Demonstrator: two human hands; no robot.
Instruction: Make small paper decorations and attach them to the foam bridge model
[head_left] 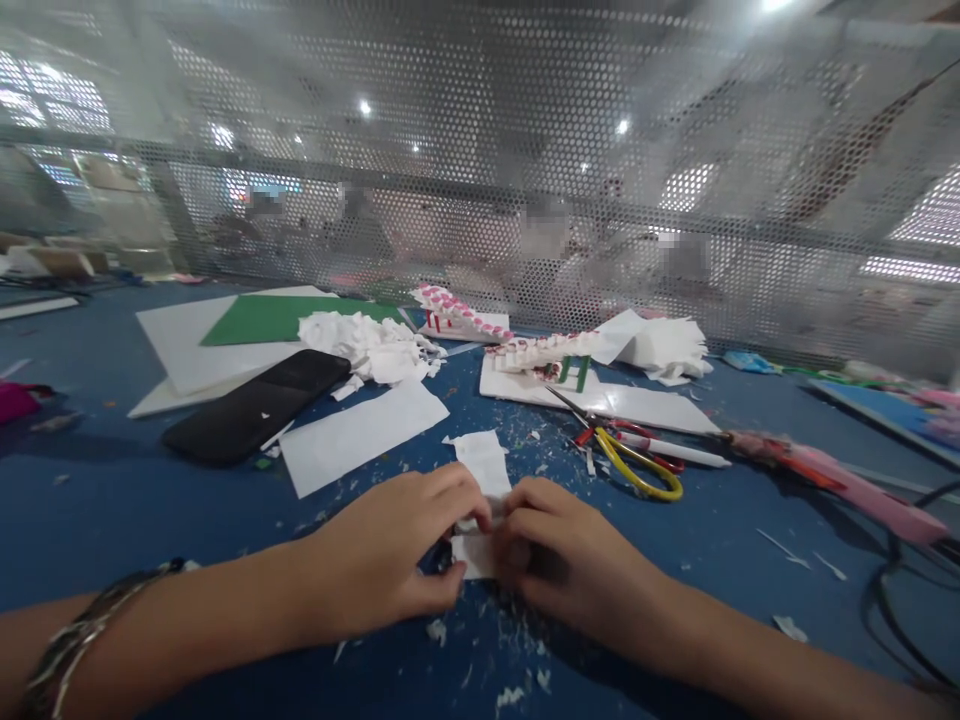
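Both my hands meet low in the middle of the blue table (112, 500), pinching a small white paper strip (484, 465). My left hand (394, 555) curls its fingers over the strip's left side, thumb underneath. My right hand (559, 560) grips the strip's right side, fingers closed. The strip's upper end lies flat on the table beyond my fingers. A metal bracelet (82, 630) sits on my left wrist. Yellow-handled scissors (637, 465) lie just right of the hands.
A black case (255, 405), white sheets (360, 435), a green sheet (277, 318), shredded paper (375, 345) and small paper models (540, 352) lie farther back. A pink tool (840, 480) and black cable (892, 600) sit right. Perforated mesh (525, 180) walls the far edge. Paper scraps litter the table.
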